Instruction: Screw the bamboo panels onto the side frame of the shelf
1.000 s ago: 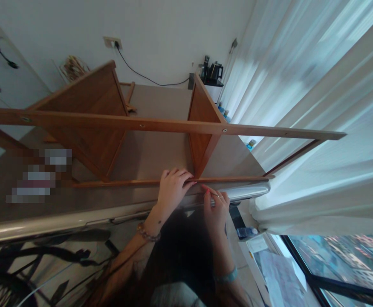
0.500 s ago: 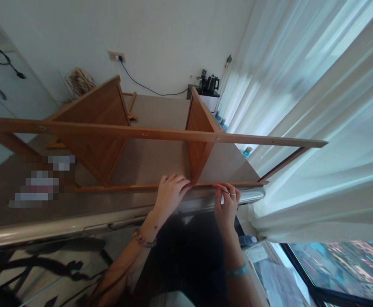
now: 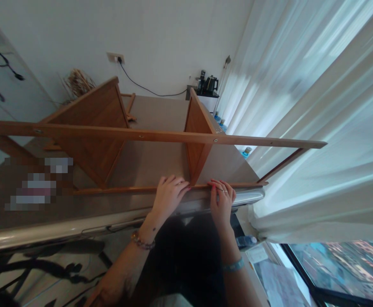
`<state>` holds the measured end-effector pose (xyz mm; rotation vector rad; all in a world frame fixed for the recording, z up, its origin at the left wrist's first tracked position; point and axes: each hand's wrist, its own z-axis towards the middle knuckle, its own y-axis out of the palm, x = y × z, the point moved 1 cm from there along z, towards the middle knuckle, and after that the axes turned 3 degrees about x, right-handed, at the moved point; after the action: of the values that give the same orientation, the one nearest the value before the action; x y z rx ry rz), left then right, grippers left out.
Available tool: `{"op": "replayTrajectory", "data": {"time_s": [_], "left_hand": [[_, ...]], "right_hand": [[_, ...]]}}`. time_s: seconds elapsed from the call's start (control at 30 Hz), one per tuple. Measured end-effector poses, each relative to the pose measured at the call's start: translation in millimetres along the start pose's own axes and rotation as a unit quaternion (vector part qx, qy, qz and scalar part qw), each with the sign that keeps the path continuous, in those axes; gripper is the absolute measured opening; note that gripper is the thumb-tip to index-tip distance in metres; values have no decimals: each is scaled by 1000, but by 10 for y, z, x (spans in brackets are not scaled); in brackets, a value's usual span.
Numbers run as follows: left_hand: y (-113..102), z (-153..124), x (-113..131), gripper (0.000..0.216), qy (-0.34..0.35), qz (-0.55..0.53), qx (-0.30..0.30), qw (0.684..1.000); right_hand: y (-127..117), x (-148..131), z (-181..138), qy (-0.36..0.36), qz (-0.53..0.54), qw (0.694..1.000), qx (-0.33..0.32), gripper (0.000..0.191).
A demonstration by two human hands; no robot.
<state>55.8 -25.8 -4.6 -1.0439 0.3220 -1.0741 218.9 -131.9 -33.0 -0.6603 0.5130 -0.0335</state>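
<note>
A brown wooden shelf frame (image 3: 160, 136) lies on its side on a long table (image 3: 148, 157), with two upright panels between two long rails. My left hand (image 3: 170, 194) rests on the near rail (image 3: 125, 189) just left of the right panel (image 3: 197, 132), fingers curled over the rail's edge. My right hand (image 3: 222, 199) is just right of that panel, with fingertips pinched against the same rail; I cannot make out anything small between them.
White curtains (image 3: 301, 106) hang close on the right, touching the frame's right end. A kettle (image 3: 209, 84) stands at the far end of the table, and a cable runs to a wall socket (image 3: 115, 56). A window (image 3: 333, 264) is at lower right.
My right hand moved from below the rail up onto it, then slid slightly left toward the right panel. My left hand stayed on the rail. The view shifted a little.
</note>
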Motion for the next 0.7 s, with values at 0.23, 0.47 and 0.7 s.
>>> {"op": "replayTrajectory", "data": {"time_s": [0.23, 0.47, 0.7], "left_hand": [[-10, 6, 2, 19, -4, -3, 0, 1000], [7, 0, -13, 20, -4, -8, -1, 1000], [-16, 0, 1, 22, -3, 2, 2, 1000]], "right_hand": [[-1, -5, 31, -7, 7, 1000, -8, 28], [0, -6, 35, -13, 8, 1000, -6, 29], [-12, -29, 47, -13, 6, 1000, -3, 28]]}}
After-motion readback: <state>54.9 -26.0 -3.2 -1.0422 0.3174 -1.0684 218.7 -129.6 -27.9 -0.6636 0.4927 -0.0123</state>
